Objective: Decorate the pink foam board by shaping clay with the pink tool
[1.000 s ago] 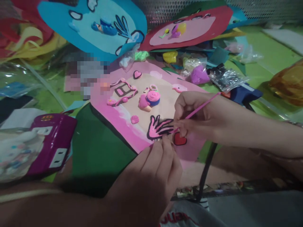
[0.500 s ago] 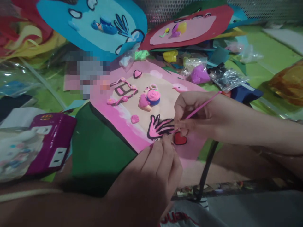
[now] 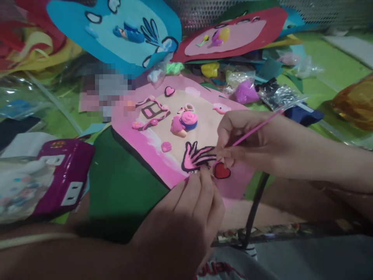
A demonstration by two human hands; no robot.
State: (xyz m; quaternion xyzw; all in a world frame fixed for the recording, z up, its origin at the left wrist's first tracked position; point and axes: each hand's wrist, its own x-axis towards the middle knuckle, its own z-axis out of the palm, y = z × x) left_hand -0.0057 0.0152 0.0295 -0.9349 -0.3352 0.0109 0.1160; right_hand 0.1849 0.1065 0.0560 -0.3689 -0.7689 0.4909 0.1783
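My right hand [image 3: 247, 144] pinches a thin pink stick [image 3: 256, 128], which slants up to the right; its lower tip is hidden by the fingers. Under it lies a pink sheet [image 3: 140, 147] with a beige middle. Beside the fingertips is a pink clay coral shape [image 3: 190, 157] edged in black. My left hand [image 3: 189, 210] rests at the sheet's near edge, its fingers pressed together just below the coral; whatever they may pinch is hidden. A red clay heart [image 3: 222, 170] sits between the hands. Farther up the sheet is a pink and blue clay snail figure [image 3: 186, 121].
A green sheet [image 3: 122, 186] lies under the pink one. A purple case [image 3: 65, 171] stands at left. Behind are a blue picture [image 3: 163, 23], a red-edged picture [image 3: 271, 27] and bagged clay, including a purple lump [image 3: 246, 92]. An amber bag [image 3: 355, 101] is at right.
My right hand has shifted slightly right, away from the coral, and the stick's upper end has moved up and right with it. My left hand has stayed in place.
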